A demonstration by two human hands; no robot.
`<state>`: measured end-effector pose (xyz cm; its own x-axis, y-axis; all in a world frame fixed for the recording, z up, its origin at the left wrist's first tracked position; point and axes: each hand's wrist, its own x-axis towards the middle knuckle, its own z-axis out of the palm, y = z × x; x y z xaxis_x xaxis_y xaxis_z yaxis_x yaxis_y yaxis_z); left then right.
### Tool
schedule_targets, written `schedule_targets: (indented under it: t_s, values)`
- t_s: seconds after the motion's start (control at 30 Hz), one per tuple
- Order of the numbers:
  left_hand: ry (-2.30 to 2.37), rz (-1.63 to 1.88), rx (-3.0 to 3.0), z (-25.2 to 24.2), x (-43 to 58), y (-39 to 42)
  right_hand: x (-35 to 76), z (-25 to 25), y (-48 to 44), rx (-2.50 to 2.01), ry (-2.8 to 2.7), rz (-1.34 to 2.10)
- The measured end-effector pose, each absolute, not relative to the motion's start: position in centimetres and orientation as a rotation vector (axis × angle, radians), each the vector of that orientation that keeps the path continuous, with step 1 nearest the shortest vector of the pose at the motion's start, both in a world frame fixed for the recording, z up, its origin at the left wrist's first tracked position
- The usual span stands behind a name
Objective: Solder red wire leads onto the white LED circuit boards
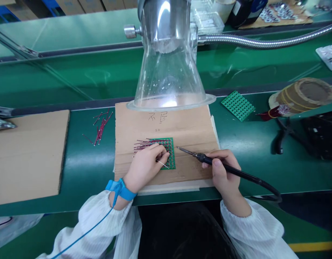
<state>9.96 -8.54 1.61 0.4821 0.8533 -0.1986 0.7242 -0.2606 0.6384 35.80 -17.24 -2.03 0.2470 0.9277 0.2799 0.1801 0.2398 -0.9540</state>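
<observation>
My right hand (225,172) grips a soldering iron (206,158) by its black handle, its metal tip pointing left, just off the board's right edge. Over the left part of a green circuit board (171,154) lies my left hand (148,162), fingers curled together. A thin silvery solder wire (164,164) sticks out from under its fingers across the board's lower part. Several dark red wires (140,144) stick out leftward from the board. The left fingers hide part of the board and of the wires. A blue wrist strap (121,189) circles my left wrist.
Cardboard (193,126) lies under the board. A clear fume hood (170,79) hangs above it. Loose red wires (101,129) lie left, near another cardboard sheet (28,158). To the right are a second green board (238,105), a cardboard tube (303,95) and black-handled pliers (281,138).
</observation>
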Motion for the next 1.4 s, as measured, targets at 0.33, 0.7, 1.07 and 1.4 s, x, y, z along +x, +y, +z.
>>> schedule_targets:
  t_s: [0.33, 0.7, 1.07, 1.4]
  values:
    - [1.214, 0.554, 1.737, 3.7, 8.7, -8.3, 34.4, 0.0, -16.5, -1.314, -1.492, 0.689]
    - [0.966, 0.467, 1.22, 3.7, 10.4, -10.8, 31.1, 1.1, -15.6, -1.245, -1.634, 0.733]
    - [0.967, 0.407, 1.408, 4.0, 10.0, -10.7, 31.5, 1.4, -15.8, -1.282, -1.606, 0.783]
    - [1.063, 0.388, 1.494, 3.6, 9.4, -10.1, 32.7, 0.7, -16.4, -1.265, -1.632, 0.709]
